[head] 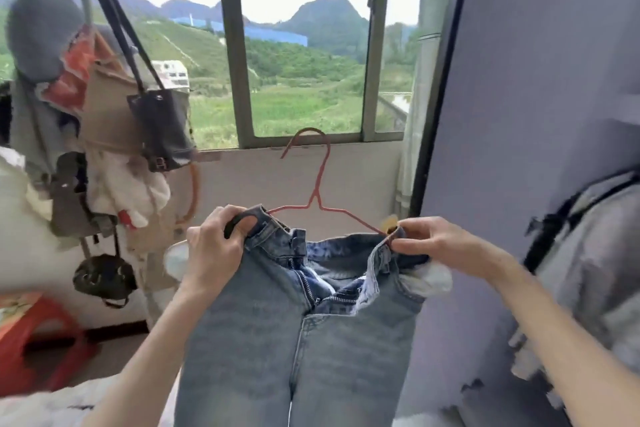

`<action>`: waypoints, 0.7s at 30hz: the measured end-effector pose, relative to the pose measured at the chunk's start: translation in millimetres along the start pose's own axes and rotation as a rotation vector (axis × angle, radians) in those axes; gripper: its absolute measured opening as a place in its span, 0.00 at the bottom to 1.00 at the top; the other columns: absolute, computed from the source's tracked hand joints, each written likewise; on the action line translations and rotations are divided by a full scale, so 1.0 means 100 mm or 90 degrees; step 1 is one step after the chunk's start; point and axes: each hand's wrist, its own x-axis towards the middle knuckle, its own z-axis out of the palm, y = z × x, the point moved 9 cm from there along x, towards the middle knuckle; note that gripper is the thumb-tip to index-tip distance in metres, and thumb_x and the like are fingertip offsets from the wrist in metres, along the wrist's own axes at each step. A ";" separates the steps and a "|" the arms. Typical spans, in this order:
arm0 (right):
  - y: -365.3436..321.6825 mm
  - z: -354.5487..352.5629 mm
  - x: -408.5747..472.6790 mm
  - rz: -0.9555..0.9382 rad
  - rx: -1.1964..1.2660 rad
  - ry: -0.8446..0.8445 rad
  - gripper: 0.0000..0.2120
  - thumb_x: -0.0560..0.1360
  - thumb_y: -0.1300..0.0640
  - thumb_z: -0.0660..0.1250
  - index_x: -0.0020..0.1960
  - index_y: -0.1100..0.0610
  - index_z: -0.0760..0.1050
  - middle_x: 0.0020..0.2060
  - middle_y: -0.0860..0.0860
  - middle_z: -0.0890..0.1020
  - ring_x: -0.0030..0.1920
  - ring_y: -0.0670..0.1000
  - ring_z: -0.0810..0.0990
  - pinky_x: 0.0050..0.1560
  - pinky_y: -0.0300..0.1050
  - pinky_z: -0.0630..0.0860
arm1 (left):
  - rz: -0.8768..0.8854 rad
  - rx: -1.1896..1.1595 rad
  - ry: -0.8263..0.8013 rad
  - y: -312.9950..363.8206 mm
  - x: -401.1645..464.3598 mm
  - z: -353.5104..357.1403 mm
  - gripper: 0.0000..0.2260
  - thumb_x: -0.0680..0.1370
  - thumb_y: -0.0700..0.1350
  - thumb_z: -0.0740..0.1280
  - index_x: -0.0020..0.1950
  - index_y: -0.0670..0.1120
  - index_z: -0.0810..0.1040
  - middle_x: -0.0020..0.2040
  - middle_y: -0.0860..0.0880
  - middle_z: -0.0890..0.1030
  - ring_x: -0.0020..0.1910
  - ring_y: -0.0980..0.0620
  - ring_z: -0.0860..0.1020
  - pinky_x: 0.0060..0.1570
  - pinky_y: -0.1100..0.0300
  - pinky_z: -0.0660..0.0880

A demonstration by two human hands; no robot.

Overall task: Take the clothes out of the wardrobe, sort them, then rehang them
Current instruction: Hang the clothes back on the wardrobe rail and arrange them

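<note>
Between the hands: a pair of blue jeans [304, 333] hangs by its waistband, fly unzipped, legs dropping out of the bottom of the view.
Left hand [214, 246]: fingers and thumb curled round the left end of the waistband, gripping the denim together with a dark clip.
Right hand [440, 246]: fingertips pinch the right end of the waistband at a yellowish clip, just where the hanger's arm ends.
Hanger [320, 191]: thin pink wire, its arms running down to both ends of the waistband, its hook standing free in front of the wall.
Right side: a grey garment with black straps [588, 270] hangs against a pale purple wardrobe panel [519, 114].
Left side, low: a red stool [38, 343] on the floor.
Left side, higher: a rack crowded with clothes, with a black bag [162, 128] on long straps and a dark cap [102, 279] below.
Far back: a window with a grey frame [235, 55], green hills beyond.
</note>
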 end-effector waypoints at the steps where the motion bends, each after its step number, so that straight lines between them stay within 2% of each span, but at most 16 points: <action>1: 0.14 -0.22 -0.10 0.018 -0.034 0.051 0.07 0.72 0.55 0.69 0.48 0.57 0.80 0.41 0.51 0.82 0.43 0.46 0.78 0.48 0.39 0.73 | 0.010 -0.020 -0.025 0.13 0.03 0.27 0.04 0.77 0.41 0.67 0.48 0.44 0.80 0.44 0.48 0.80 0.47 0.44 0.76 0.56 0.46 0.70; 5: 0.63 -0.88 -0.52 0.096 -0.132 0.239 0.06 0.71 0.54 0.72 0.41 0.52 0.75 0.33 0.46 0.76 0.35 0.45 0.73 0.38 0.34 0.68 | 0.035 -0.085 -0.131 0.60 0.00 1.22 0.03 0.77 0.41 0.66 0.46 0.48 0.79 0.41 0.51 0.78 0.44 0.50 0.74 0.45 0.60 0.63; 7: 0.84 -1.13 -0.77 0.136 -0.185 0.321 0.08 0.70 0.54 0.73 0.45 0.52 0.75 0.41 0.47 0.79 0.43 0.48 0.78 0.47 0.37 0.73 | 0.055 -0.119 -0.194 0.77 -0.04 1.63 0.04 0.77 0.41 0.67 0.44 0.50 0.78 0.39 0.55 0.78 0.44 0.50 0.75 0.43 0.61 0.64; 8: 0.92 -1.25 -0.90 0.147 -0.208 0.365 0.11 0.69 0.54 0.74 0.48 0.54 0.75 0.46 0.47 0.79 0.48 0.49 0.78 0.51 0.39 0.72 | 0.063 -0.132 -0.228 0.86 -0.07 1.82 0.04 0.77 0.41 0.67 0.44 0.50 0.78 0.38 0.57 0.78 0.44 0.50 0.75 0.43 0.61 0.65; 9: 0.97 -1.35 -1.04 0.151 -0.228 0.413 0.12 0.69 0.54 0.74 0.49 0.54 0.74 0.47 0.46 0.78 0.49 0.48 0.76 0.50 0.38 0.69 | 0.070 -0.141 -0.260 0.94 -0.09 1.99 0.04 0.77 0.42 0.67 0.44 0.51 0.78 0.38 0.58 0.78 0.44 0.50 0.76 0.43 0.60 0.66; 11: 1.01 -1.53 -1.31 0.138 -0.280 0.515 0.13 0.68 0.53 0.75 0.45 0.53 0.71 0.45 0.47 0.74 0.47 0.47 0.74 0.44 0.36 0.64 | 0.081 -0.161 -0.319 1.10 -0.14 2.30 0.06 0.77 0.43 0.67 0.42 0.54 0.78 0.39 0.58 0.79 0.43 0.50 0.76 0.42 0.58 0.69; 13: 1.07 -1.65 -1.58 0.171 -0.320 0.588 0.14 0.68 0.51 0.74 0.44 0.53 0.69 0.43 0.47 0.71 0.44 0.47 0.72 0.42 0.37 0.63 | 0.085 -0.202 -0.383 1.27 -0.22 2.58 0.08 0.76 0.45 0.68 0.40 0.56 0.77 0.39 0.56 0.80 0.42 0.50 0.77 0.42 0.58 0.70; 15: 1.15 -1.72 -1.84 0.243 -0.346 0.605 0.15 0.68 0.46 0.72 0.45 0.52 0.69 0.43 0.46 0.70 0.44 0.47 0.71 0.42 0.39 0.63 | 0.083 -0.246 -0.448 1.44 -0.33 2.82 0.05 0.74 0.48 0.70 0.39 0.56 0.78 0.38 0.52 0.81 0.41 0.50 0.77 0.42 0.57 0.71; 18: 1.26 -1.71 -2.16 0.324 -0.344 0.571 0.12 0.70 0.41 0.68 0.40 0.49 0.71 0.36 0.39 0.68 0.42 0.46 0.70 0.37 0.37 0.65 | 0.104 -0.278 -0.525 1.66 -0.53 3.13 0.05 0.76 0.47 0.69 0.40 0.49 0.78 0.36 0.50 0.80 0.37 0.53 0.75 0.37 0.67 0.67; 21: 1.31 -1.64 -2.46 0.365 -0.310 0.601 0.13 0.72 0.42 0.67 0.38 0.51 0.74 0.30 0.42 0.71 0.35 0.46 0.71 0.33 0.35 0.63 | 0.130 -0.286 -0.578 1.83 -0.70 3.39 0.08 0.77 0.46 0.66 0.39 0.47 0.77 0.32 0.50 0.76 0.34 0.51 0.71 0.35 0.61 0.65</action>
